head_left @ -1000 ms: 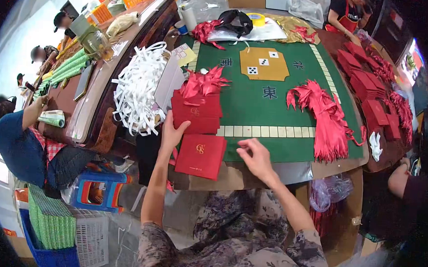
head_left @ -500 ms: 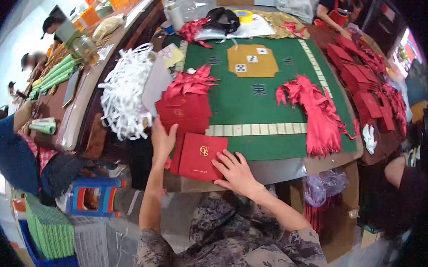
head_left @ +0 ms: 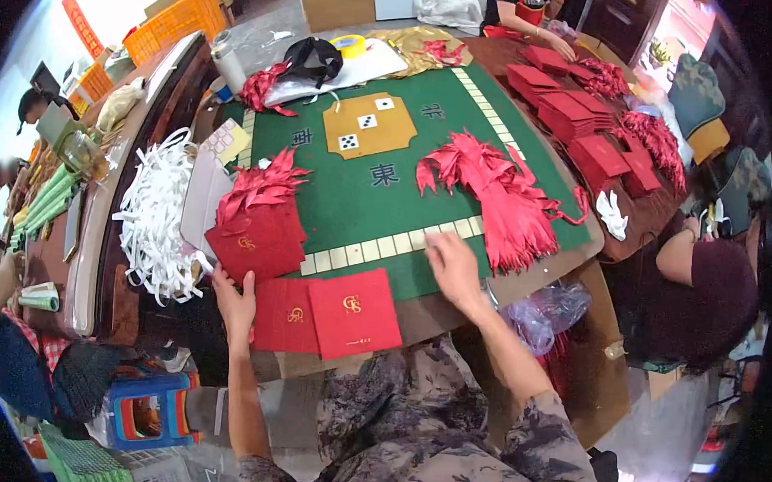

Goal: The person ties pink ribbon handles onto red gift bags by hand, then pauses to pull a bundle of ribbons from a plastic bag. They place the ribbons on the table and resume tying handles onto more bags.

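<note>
Two flat red paper pieces with gold logos lie at the table's front edge, the right one (head_left: 357,313) slightly overlapping the left one (head_left: 286,316). My left hand (head_left: 235,305) is open at their left side, its fingertips by the lower corner of a stack of similar red pieces (head_left: 261,244) topped with pink ribbons. My right hand (head_left: 454,268) hovers over the tile-patterned border of the green mat, fingers loosely apart and holding nothing. Just right of it is a spread bundle of pink ribbons (head_left: 512,212).
A heap of white ribbons (head_left: 158,222) sits at the left. On the green mat (head_left: 335,213) is a printed dice panel. Stacks of red pieces (head_left: 568,115) cover the right table, where another person's hand (head_left: 560,47) works. Someone sits at the right (head_left: 703,289); blue stools (head_left: 150,412) stand lower left.
My right hand has left the front red piece and moved right, toward the pink ribbons. More of the left red piece now shows. The view has turned, shifting the table leftward.
</note>
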